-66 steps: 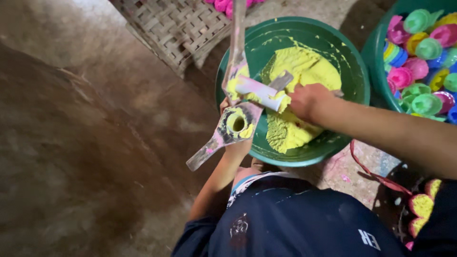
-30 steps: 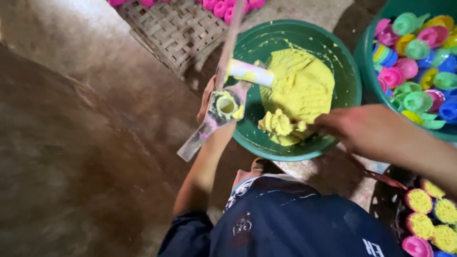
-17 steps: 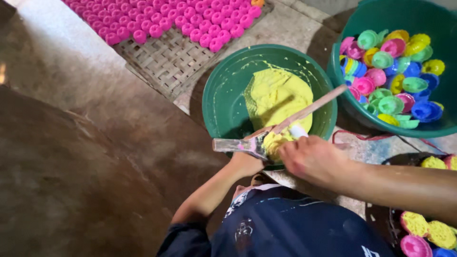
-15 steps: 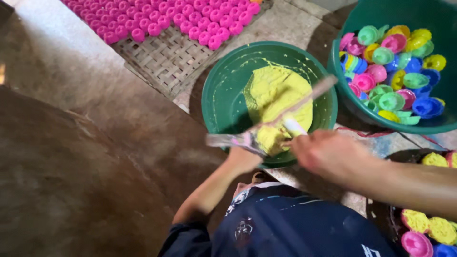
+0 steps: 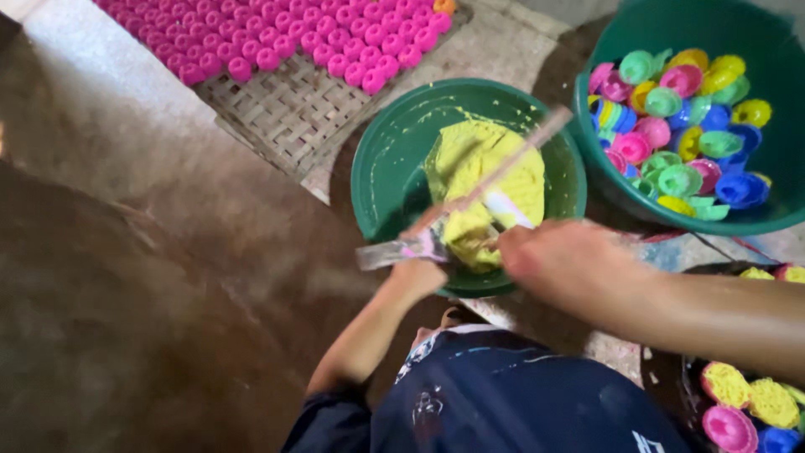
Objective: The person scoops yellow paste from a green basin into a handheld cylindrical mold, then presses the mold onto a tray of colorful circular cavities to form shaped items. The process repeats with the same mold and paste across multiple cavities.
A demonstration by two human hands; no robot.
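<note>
My left hand (image 5: 415, 277) is closed around a smeared, hinged press mould (image 5: 398, 250) at the near rim of a green basin (image 5: 377, 143). The mould's long wooden handle (image 5: 520, 155) slants up over the basin. A mound of yellow dough (image 5: 478, 159) fills the basin's middle. My right hand (image 5: 562, 260), blurred, sits just right of the mould and grips a white-handled scraper (image 5: 505, 208) whose tip reaches the dough by the mould. My dark-clothed lap is below.
A green bucket (image 5: 771, 50) at right holds several small coloured moulds (image 5: 679, 134). A woven bamboo tray (image 5: 285, 113) at the top carries rows of pink pieces (image 5: 335, 42). A dark tray (image 5: 746, 403) of filled moulds sits at the lower right. Bare brown floor lies to the left.
The mould has come down from the basin's left side to its near rim. My right hand left the dough and joined it with the scraper. The view slid up and right.
</note>
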